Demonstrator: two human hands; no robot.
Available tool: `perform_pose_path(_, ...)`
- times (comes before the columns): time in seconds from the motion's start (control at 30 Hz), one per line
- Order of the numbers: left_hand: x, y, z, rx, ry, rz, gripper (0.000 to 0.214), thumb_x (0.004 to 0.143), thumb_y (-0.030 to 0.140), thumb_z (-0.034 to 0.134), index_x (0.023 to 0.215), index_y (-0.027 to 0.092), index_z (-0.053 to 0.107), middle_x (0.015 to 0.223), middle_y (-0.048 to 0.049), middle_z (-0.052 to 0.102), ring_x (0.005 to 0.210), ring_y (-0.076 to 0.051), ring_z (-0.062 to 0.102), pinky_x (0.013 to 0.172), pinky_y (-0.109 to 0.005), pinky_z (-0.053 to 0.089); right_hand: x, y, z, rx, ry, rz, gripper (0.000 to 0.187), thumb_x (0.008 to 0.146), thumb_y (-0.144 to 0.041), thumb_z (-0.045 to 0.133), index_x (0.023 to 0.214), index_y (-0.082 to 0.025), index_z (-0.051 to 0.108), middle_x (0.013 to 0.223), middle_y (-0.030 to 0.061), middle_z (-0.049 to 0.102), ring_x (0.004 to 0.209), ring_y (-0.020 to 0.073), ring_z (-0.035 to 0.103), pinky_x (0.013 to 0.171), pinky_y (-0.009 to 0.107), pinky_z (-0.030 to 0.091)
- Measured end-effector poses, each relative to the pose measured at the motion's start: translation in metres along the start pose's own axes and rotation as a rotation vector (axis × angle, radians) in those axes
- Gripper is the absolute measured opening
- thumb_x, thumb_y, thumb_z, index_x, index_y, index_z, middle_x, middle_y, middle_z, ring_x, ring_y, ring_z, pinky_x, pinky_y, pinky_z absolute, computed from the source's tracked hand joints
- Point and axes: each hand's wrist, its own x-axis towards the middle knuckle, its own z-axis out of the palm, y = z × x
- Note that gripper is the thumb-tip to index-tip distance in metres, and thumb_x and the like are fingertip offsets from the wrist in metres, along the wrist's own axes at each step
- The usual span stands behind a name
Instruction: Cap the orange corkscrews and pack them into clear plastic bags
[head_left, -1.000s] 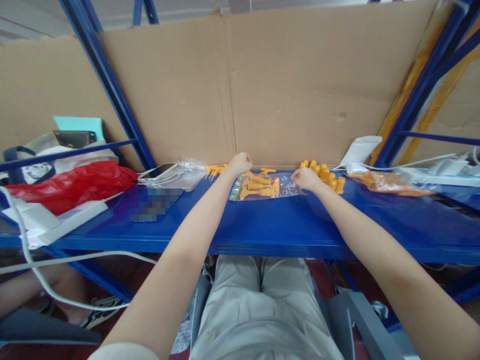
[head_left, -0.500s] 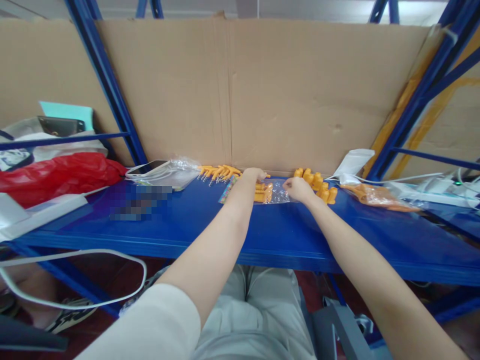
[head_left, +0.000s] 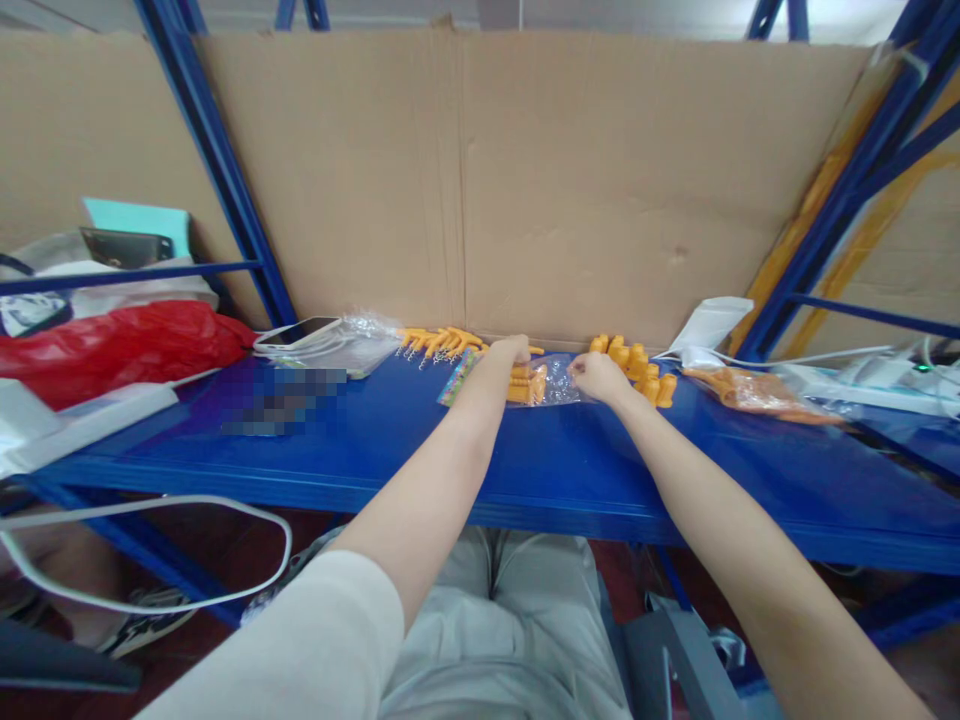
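Note:
A clear plastic bag with orange plastic parts inside lies at the back of the blue shelf. My left hand rests curled on the bag's left part, over the orange pieces. My right hand is closed in a pinch on the bag's right edge. A pile of loose orange parts lies just left of the bag. A cluster of chunkier orange parts stands just right of my right hand.
A phone on clear bags, a red bag and white cables are at the left. A white packet, an orange-filled bag and a power strip lie at the right. Cardboard lines the back.
My left hand has come down from beyond the bag's far left corner onto the bag, covering the orange pieces. My right hand has stayed at the bag's right edge. The view has shifted.

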Motion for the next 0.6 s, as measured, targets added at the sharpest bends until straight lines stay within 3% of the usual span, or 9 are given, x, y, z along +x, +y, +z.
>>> perform_pose_path(0.17,0.0,-0.002,-0.001,-0.043,0.085,0.062,0.032,0.076,0.007,0.063,0.106,0.011,0.072,0.112,-0.011,0.072,0.101,-0.021,0.066,0.083,-0.022,0.049,0.0,0.0,0.001,-0.012,0.033,0.005,0.029,0.085,-0.016,0.052,0.101,-0.012,0.075,0.094,0.0138,0.074,0.1,0.0243,0.068,0.088,0.028,0.047)
perform_pose_path(0.33,0.003,-0.001,-0.002,-0.041,0.32,0.165,0.041,0.078,0.004,0.059,0.116,0.015,0.067,0.122,-0.0094,0.066,0.112,-0.02,0.06,0.095,-0.025,0.045,-0.001,-0.002,-0.004,-0.041,0.104,0.05,0.031,0.089,-0.017,0.044,0.098,-0.016,0.074,0.099,0.0136,0.073,0.099,0.0261,0.067,0.085,0.033,0.049)
perform_pose_path(0.47,0.003,0.004,-0.004,-0.037,0.447,0.284,0.041,0.078,0.0,0.054,0.115,0.013,0.066,0.121,-0.0121,0.063,0.112,-0.023,0.059,0.099,-0.031,0.043,0.0,0.0,-0.004,0.001,0.229,0.108,0.03,0.09,-0.019,0.042,0.103,-0.016,0.069,0.101,0.0141,0.072,0.099,0.0268,0.066,0.085,0.036,0.049)
perform_pose_path(0.6,0.003,0.014,-0.01,-0.145,0.546,0.375,0.048,0.077,-0.002,0.05,0.121,0.014,0.061,0.124,-0.0112,0.06,0.116,-0.022,0.056,0.103,-0.033,0.041,0.006,0.008,0.003,0.126,0.442,0.04,0.04,0.088,-0.02,0.045,0.126,-0.01,0.053,0.123,0.0196,0.062,0.114,0.0287,0.059,0.094,0.041,0.047)
